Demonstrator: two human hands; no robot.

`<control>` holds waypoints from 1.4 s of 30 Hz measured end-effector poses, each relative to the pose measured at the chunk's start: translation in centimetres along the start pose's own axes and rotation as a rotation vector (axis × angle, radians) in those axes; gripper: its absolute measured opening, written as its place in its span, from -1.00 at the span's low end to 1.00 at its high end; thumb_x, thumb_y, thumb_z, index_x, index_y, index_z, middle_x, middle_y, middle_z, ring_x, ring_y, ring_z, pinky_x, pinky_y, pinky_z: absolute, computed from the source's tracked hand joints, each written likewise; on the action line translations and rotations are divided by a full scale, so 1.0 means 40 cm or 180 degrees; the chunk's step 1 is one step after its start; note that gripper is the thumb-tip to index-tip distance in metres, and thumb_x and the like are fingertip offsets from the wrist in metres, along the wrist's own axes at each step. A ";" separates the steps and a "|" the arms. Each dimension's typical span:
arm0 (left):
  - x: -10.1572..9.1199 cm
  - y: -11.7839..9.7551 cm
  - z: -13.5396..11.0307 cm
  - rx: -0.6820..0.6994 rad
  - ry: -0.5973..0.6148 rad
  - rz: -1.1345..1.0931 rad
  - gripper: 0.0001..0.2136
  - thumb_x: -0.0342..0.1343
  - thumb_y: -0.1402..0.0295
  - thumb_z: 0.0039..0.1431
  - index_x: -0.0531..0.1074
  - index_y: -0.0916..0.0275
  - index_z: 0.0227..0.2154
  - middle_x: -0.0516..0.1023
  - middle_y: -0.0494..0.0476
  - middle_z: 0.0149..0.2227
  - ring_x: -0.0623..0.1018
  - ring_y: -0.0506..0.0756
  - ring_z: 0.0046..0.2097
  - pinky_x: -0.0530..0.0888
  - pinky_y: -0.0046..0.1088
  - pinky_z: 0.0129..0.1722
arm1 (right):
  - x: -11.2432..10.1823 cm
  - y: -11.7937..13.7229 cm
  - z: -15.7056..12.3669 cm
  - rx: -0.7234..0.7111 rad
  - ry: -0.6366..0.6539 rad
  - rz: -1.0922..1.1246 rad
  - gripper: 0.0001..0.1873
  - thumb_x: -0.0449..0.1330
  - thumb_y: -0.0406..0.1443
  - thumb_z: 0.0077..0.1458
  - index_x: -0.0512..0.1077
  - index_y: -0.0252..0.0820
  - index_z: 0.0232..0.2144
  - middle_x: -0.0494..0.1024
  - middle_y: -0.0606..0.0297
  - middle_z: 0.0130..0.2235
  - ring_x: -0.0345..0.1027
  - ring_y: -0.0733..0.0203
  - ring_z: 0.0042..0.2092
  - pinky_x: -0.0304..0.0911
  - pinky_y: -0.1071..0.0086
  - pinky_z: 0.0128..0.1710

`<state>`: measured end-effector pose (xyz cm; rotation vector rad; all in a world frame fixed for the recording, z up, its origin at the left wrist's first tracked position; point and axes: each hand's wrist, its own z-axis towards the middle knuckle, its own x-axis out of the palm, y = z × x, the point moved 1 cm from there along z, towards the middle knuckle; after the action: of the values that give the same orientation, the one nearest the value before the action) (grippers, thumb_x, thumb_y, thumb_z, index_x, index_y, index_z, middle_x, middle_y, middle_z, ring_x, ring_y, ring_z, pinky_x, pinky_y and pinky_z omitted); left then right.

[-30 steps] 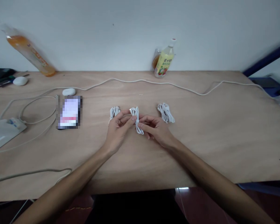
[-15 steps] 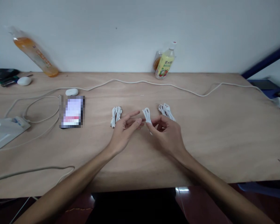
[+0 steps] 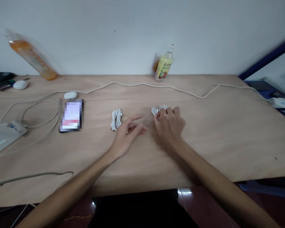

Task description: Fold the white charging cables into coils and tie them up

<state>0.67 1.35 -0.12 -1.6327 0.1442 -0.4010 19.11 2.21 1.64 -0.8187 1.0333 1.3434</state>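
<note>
- plain pale wall (image 3: 133,31) runs right behind the wooden table (image 3: 228,133); no marks on it except one tiny dark speck
- tabletop is light plywood, grain showing; front edge sits over a dark gap
- reddish glossy floor (image 3: 199,205) underneath, catching a small bright glare
- dark blue bar (image 3: 266,58) slants up at far right; light is soft and even

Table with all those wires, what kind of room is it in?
Probably a plain home or dorm desk against a wall: a wooden table with a phone, bundled white cables and a drink bottle.
</note>
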 end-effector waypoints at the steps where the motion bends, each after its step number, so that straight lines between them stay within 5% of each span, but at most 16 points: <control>1: 0.000 0.000 -0.001 -0.0003 -0.0002 0.0003 -0.57 0.33 0.21 0.36 0.51 0.31 0.18 0.80 0.21 -0.23 0.79 0.19 -0.13 0.69 -0.20 -0.01 | -0.001 0.001 0.000 0.0034 0.0039 -0.0022 -0.78 0.18 -0.37 0.34 0.66 -0.23 -0.16 0.69 -0.09 -0.17 0.37 -0.18 -0.02 0.15 0.24 -0.38; 19: 0.001 -0.005 -0.004 0.0033 0.0030 0.0048 -0.66 0.30 0.26 0.36 0.50 0.26 0.12 0.73 0.09 -0.33 0.76 0.15 -0.20 0.68 -0.25 -0.09 | 0.000 0.000 0.014 0.0331 0.0341 -0.0197 -0.75 0.21 -0.32 0.36 0.67 -0.30 -0.08 0.70 -0.16 -0.09 0.41 -0.24 0.04 0.16 0.24 -0.37; 30: 0.003 -0.006 -0.007 0.0060 0.0068 0.0161 -0.68 0.30 0.27 0.37 0.51 0.23 0.11 0.72 0.09 -0.34 0.75 0.16 -0.21 0.67 -0.26 -0.12 | 0.019 -0.028 0.003 0.0334 0.0010 -0.0117 -0.79 0.25 -0.22 0.31 0.62 -0.22 -0.19 0.67 -0.10 -0.17 0.37 -0.18 -0.04 -0.01 0.26 -0.40; 42: 0.005 -0.010 -0.010 0.0172 0.0109 0.0424 -0.70 0.25 0.25 0.40 0.51 0.21 0.11 0.72 0.09 -0.35 0.74 0.15 -0.23 0.65 -0.28 -0.11 | -0.012 -0.016 0.006 0.0554 0.0464 -0.0125 -0.83 0.26 -0.28 0.35 0.64 -0.23 -0.18 0.70 -0.12 -0.09 0.40 -0.22 0.05 -0.02 0.26 -0.40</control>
<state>0.69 0.97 0.32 -1.5538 0.2644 -0.3281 19.79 2.22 2.12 -0.8103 1.2239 1.1558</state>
